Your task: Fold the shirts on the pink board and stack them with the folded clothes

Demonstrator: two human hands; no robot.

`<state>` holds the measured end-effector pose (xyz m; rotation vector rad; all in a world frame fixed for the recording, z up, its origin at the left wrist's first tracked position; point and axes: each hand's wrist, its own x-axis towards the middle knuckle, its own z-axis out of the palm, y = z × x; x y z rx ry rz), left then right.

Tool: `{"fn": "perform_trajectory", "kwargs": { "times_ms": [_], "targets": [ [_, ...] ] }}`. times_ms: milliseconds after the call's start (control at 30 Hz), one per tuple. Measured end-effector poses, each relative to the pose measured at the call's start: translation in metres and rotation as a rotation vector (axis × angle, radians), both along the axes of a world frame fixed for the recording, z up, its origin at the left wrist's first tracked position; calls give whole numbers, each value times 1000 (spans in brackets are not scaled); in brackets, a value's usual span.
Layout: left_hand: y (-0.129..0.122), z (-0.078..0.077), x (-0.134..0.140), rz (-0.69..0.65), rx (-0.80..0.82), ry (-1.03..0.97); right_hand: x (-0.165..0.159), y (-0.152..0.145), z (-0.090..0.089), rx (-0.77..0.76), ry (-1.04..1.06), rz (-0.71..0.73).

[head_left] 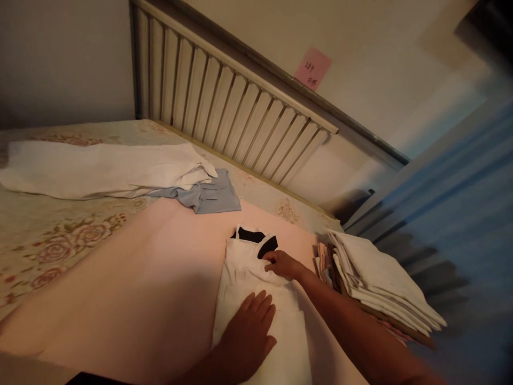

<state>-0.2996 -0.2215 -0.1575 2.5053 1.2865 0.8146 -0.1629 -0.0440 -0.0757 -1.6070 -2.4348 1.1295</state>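
Observation:
A long, narrow folded white garment (262, 315) lies on the pink cloth in front of me. Black material shows at its far end, by a collar or waistband; I cannot tell which. My left hand (250, 331) rests flat on the garment's middle, fingers stretched out. Farther up, my right hand (280, 264) is closed in a pinch on the white fabric, just below the black part. Its fingertips are partly hidden in the folds.
A pink cloth (160, 267) covers part of the floral bedspread (80, 240). At the far left, a white garment (96, 166) overlaps a grey-blue one (218, 192). Folded clothes (380, 278) are stacked on the right. Behind stand a radiator (224, 96) and blue curtain (460, 224).

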Motion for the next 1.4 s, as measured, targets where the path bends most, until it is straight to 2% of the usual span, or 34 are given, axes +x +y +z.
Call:
{"fn": "perform_trajectory", "kwargs": {
  "times_ms": [133,200,367,467,633,733,833,900,1000,1067,1233,1300,1400],
  "targets": [
    [0,0,0,-6,-18,-6,0,-7,4,-67,35,42],
    [0,0,-1,-9,-15,-18,0,-11,8,-32,48,42],
    [3,6,0,1,-16,-60,-5,-33,19,284,-2,87],
    [8,10,1,89,-47,-122,-8,-50,21,474,-103,120],
    [14,8,4,169,-4,-188,-2,-67,15,620,-212,155],
    [14,7,5,206,-33,-275,5,-73,7,702,-161,216],
    [16,8,4,332,-52,-391,13,-81,-4,761,-94,324],
    [19,8,3,388,-20,-433,17,-87,-10,771,-64,394],
    [26,2,1,366,-25,-407,20,-94,-9,720,5,452],
    [30,-6,0,333,-47,-340,18,-94,-4,667,71,389],
    [34,-24,3,311,-7,-228,7,-78,4,591,120,28],
    [34,-28,5,314,14,-211,1,-70,2,585,91,-28],
    [35,-31,7,326,12,-198,-5,-64,-2,597,-7,-31]
  ]
}}
